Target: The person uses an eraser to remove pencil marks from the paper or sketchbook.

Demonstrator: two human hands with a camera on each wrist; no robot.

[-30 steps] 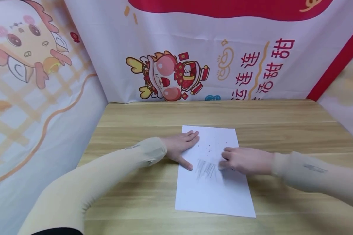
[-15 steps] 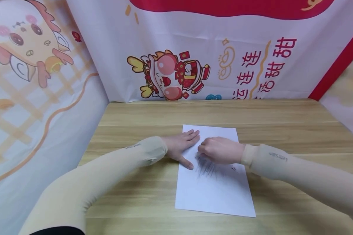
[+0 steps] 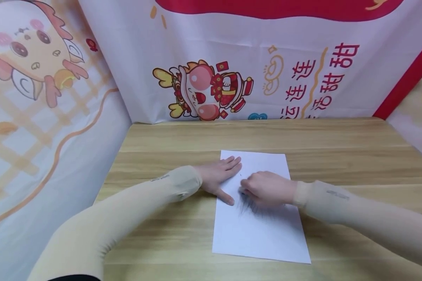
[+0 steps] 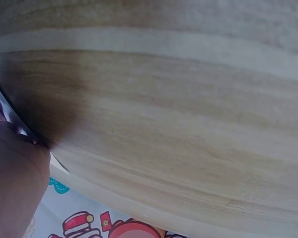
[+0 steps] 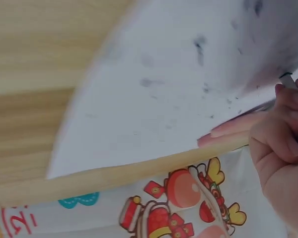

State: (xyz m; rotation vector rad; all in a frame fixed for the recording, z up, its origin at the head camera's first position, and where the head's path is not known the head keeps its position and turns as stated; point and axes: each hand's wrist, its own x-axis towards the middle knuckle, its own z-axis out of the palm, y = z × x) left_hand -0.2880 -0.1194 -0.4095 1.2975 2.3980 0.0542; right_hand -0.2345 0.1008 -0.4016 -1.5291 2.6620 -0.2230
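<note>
A white sheet of paper (image 3: 263,238) lies on the table with a patch of grey pencil strokes (image 3: 247,208) near its middle. With fingers spread, my left hand (image 3: 219,175) presses flat on the paper's left edge. My right hand (image 3: 269,188) grips a small pale eraser (image 5: 288,80) with a dark, smudged end, over the upper part of the strokes. Much of the eraser is hidden by the fingers. Dark crumbs (image 5: 206,90) are scattered on the sheet in the right wrist view. Only part of the left hand (image 4: 15,183) shows in the left wrist view.
The wooden table (image 3: 161,242) spreads out around the paper. Behind it hangs a printed cloth (image 3: 133,58) with cartoon figures and red writing. Another patterned cloth (image 3: 88,164) borders the left side.
My right hand has moved left across the paper from the right of the strokes, then slightly down, still gripping the eraser. My left hand stays pressed on the sheet.
</note>
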